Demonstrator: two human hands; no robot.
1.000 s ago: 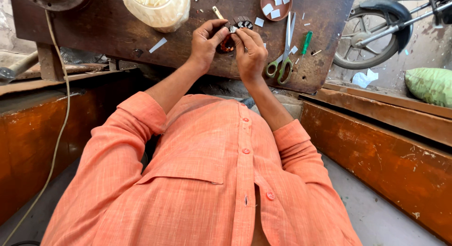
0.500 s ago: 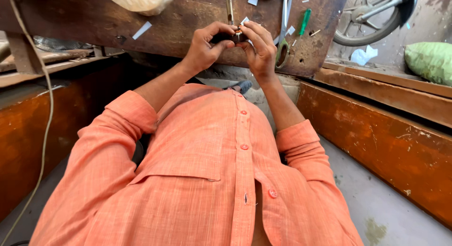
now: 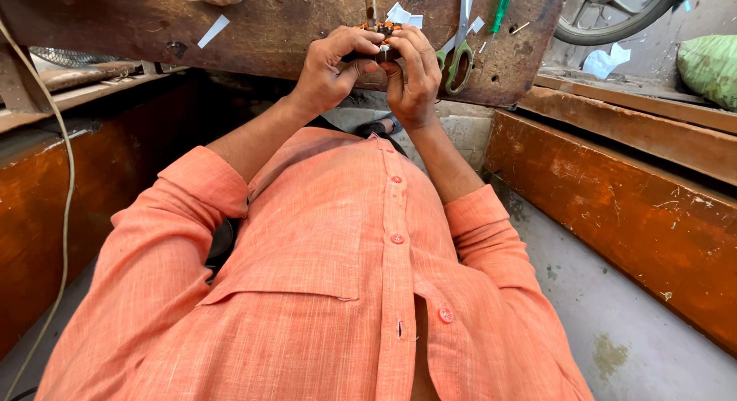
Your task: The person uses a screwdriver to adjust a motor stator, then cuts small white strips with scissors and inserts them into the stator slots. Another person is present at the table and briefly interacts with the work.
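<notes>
My left hand (image 3: 330, 63) and my right hand (image 3: 413, 71) meet over the near edge of a worn wooden bench (image 3: 269, 24). Together they clasp a small dark round part with orange-tipped windings (image 3: 381, 34); my fingers hide most of it. My orange shirt sleeves and chest fill the lower view. Just right of my right hand lie scissors with green handles (image 3: 459, 51).
A green-handled screwdriver (image 3: 500, 8) and white paper scraps (image 3: 212, 31) lie on the bench. A wheel (image 3: 614, 13) and a green sack (image 3: 710, 67) are at the far right. Orange-brown wooden boards (image 3: 629, 209) flank me; a cord (image 3: 65, 178) hangs left.
The view has tilted down, so the bench sits higher in the frame. Both hands have drawn the small part from the bench top toward its near edge.
</notes>
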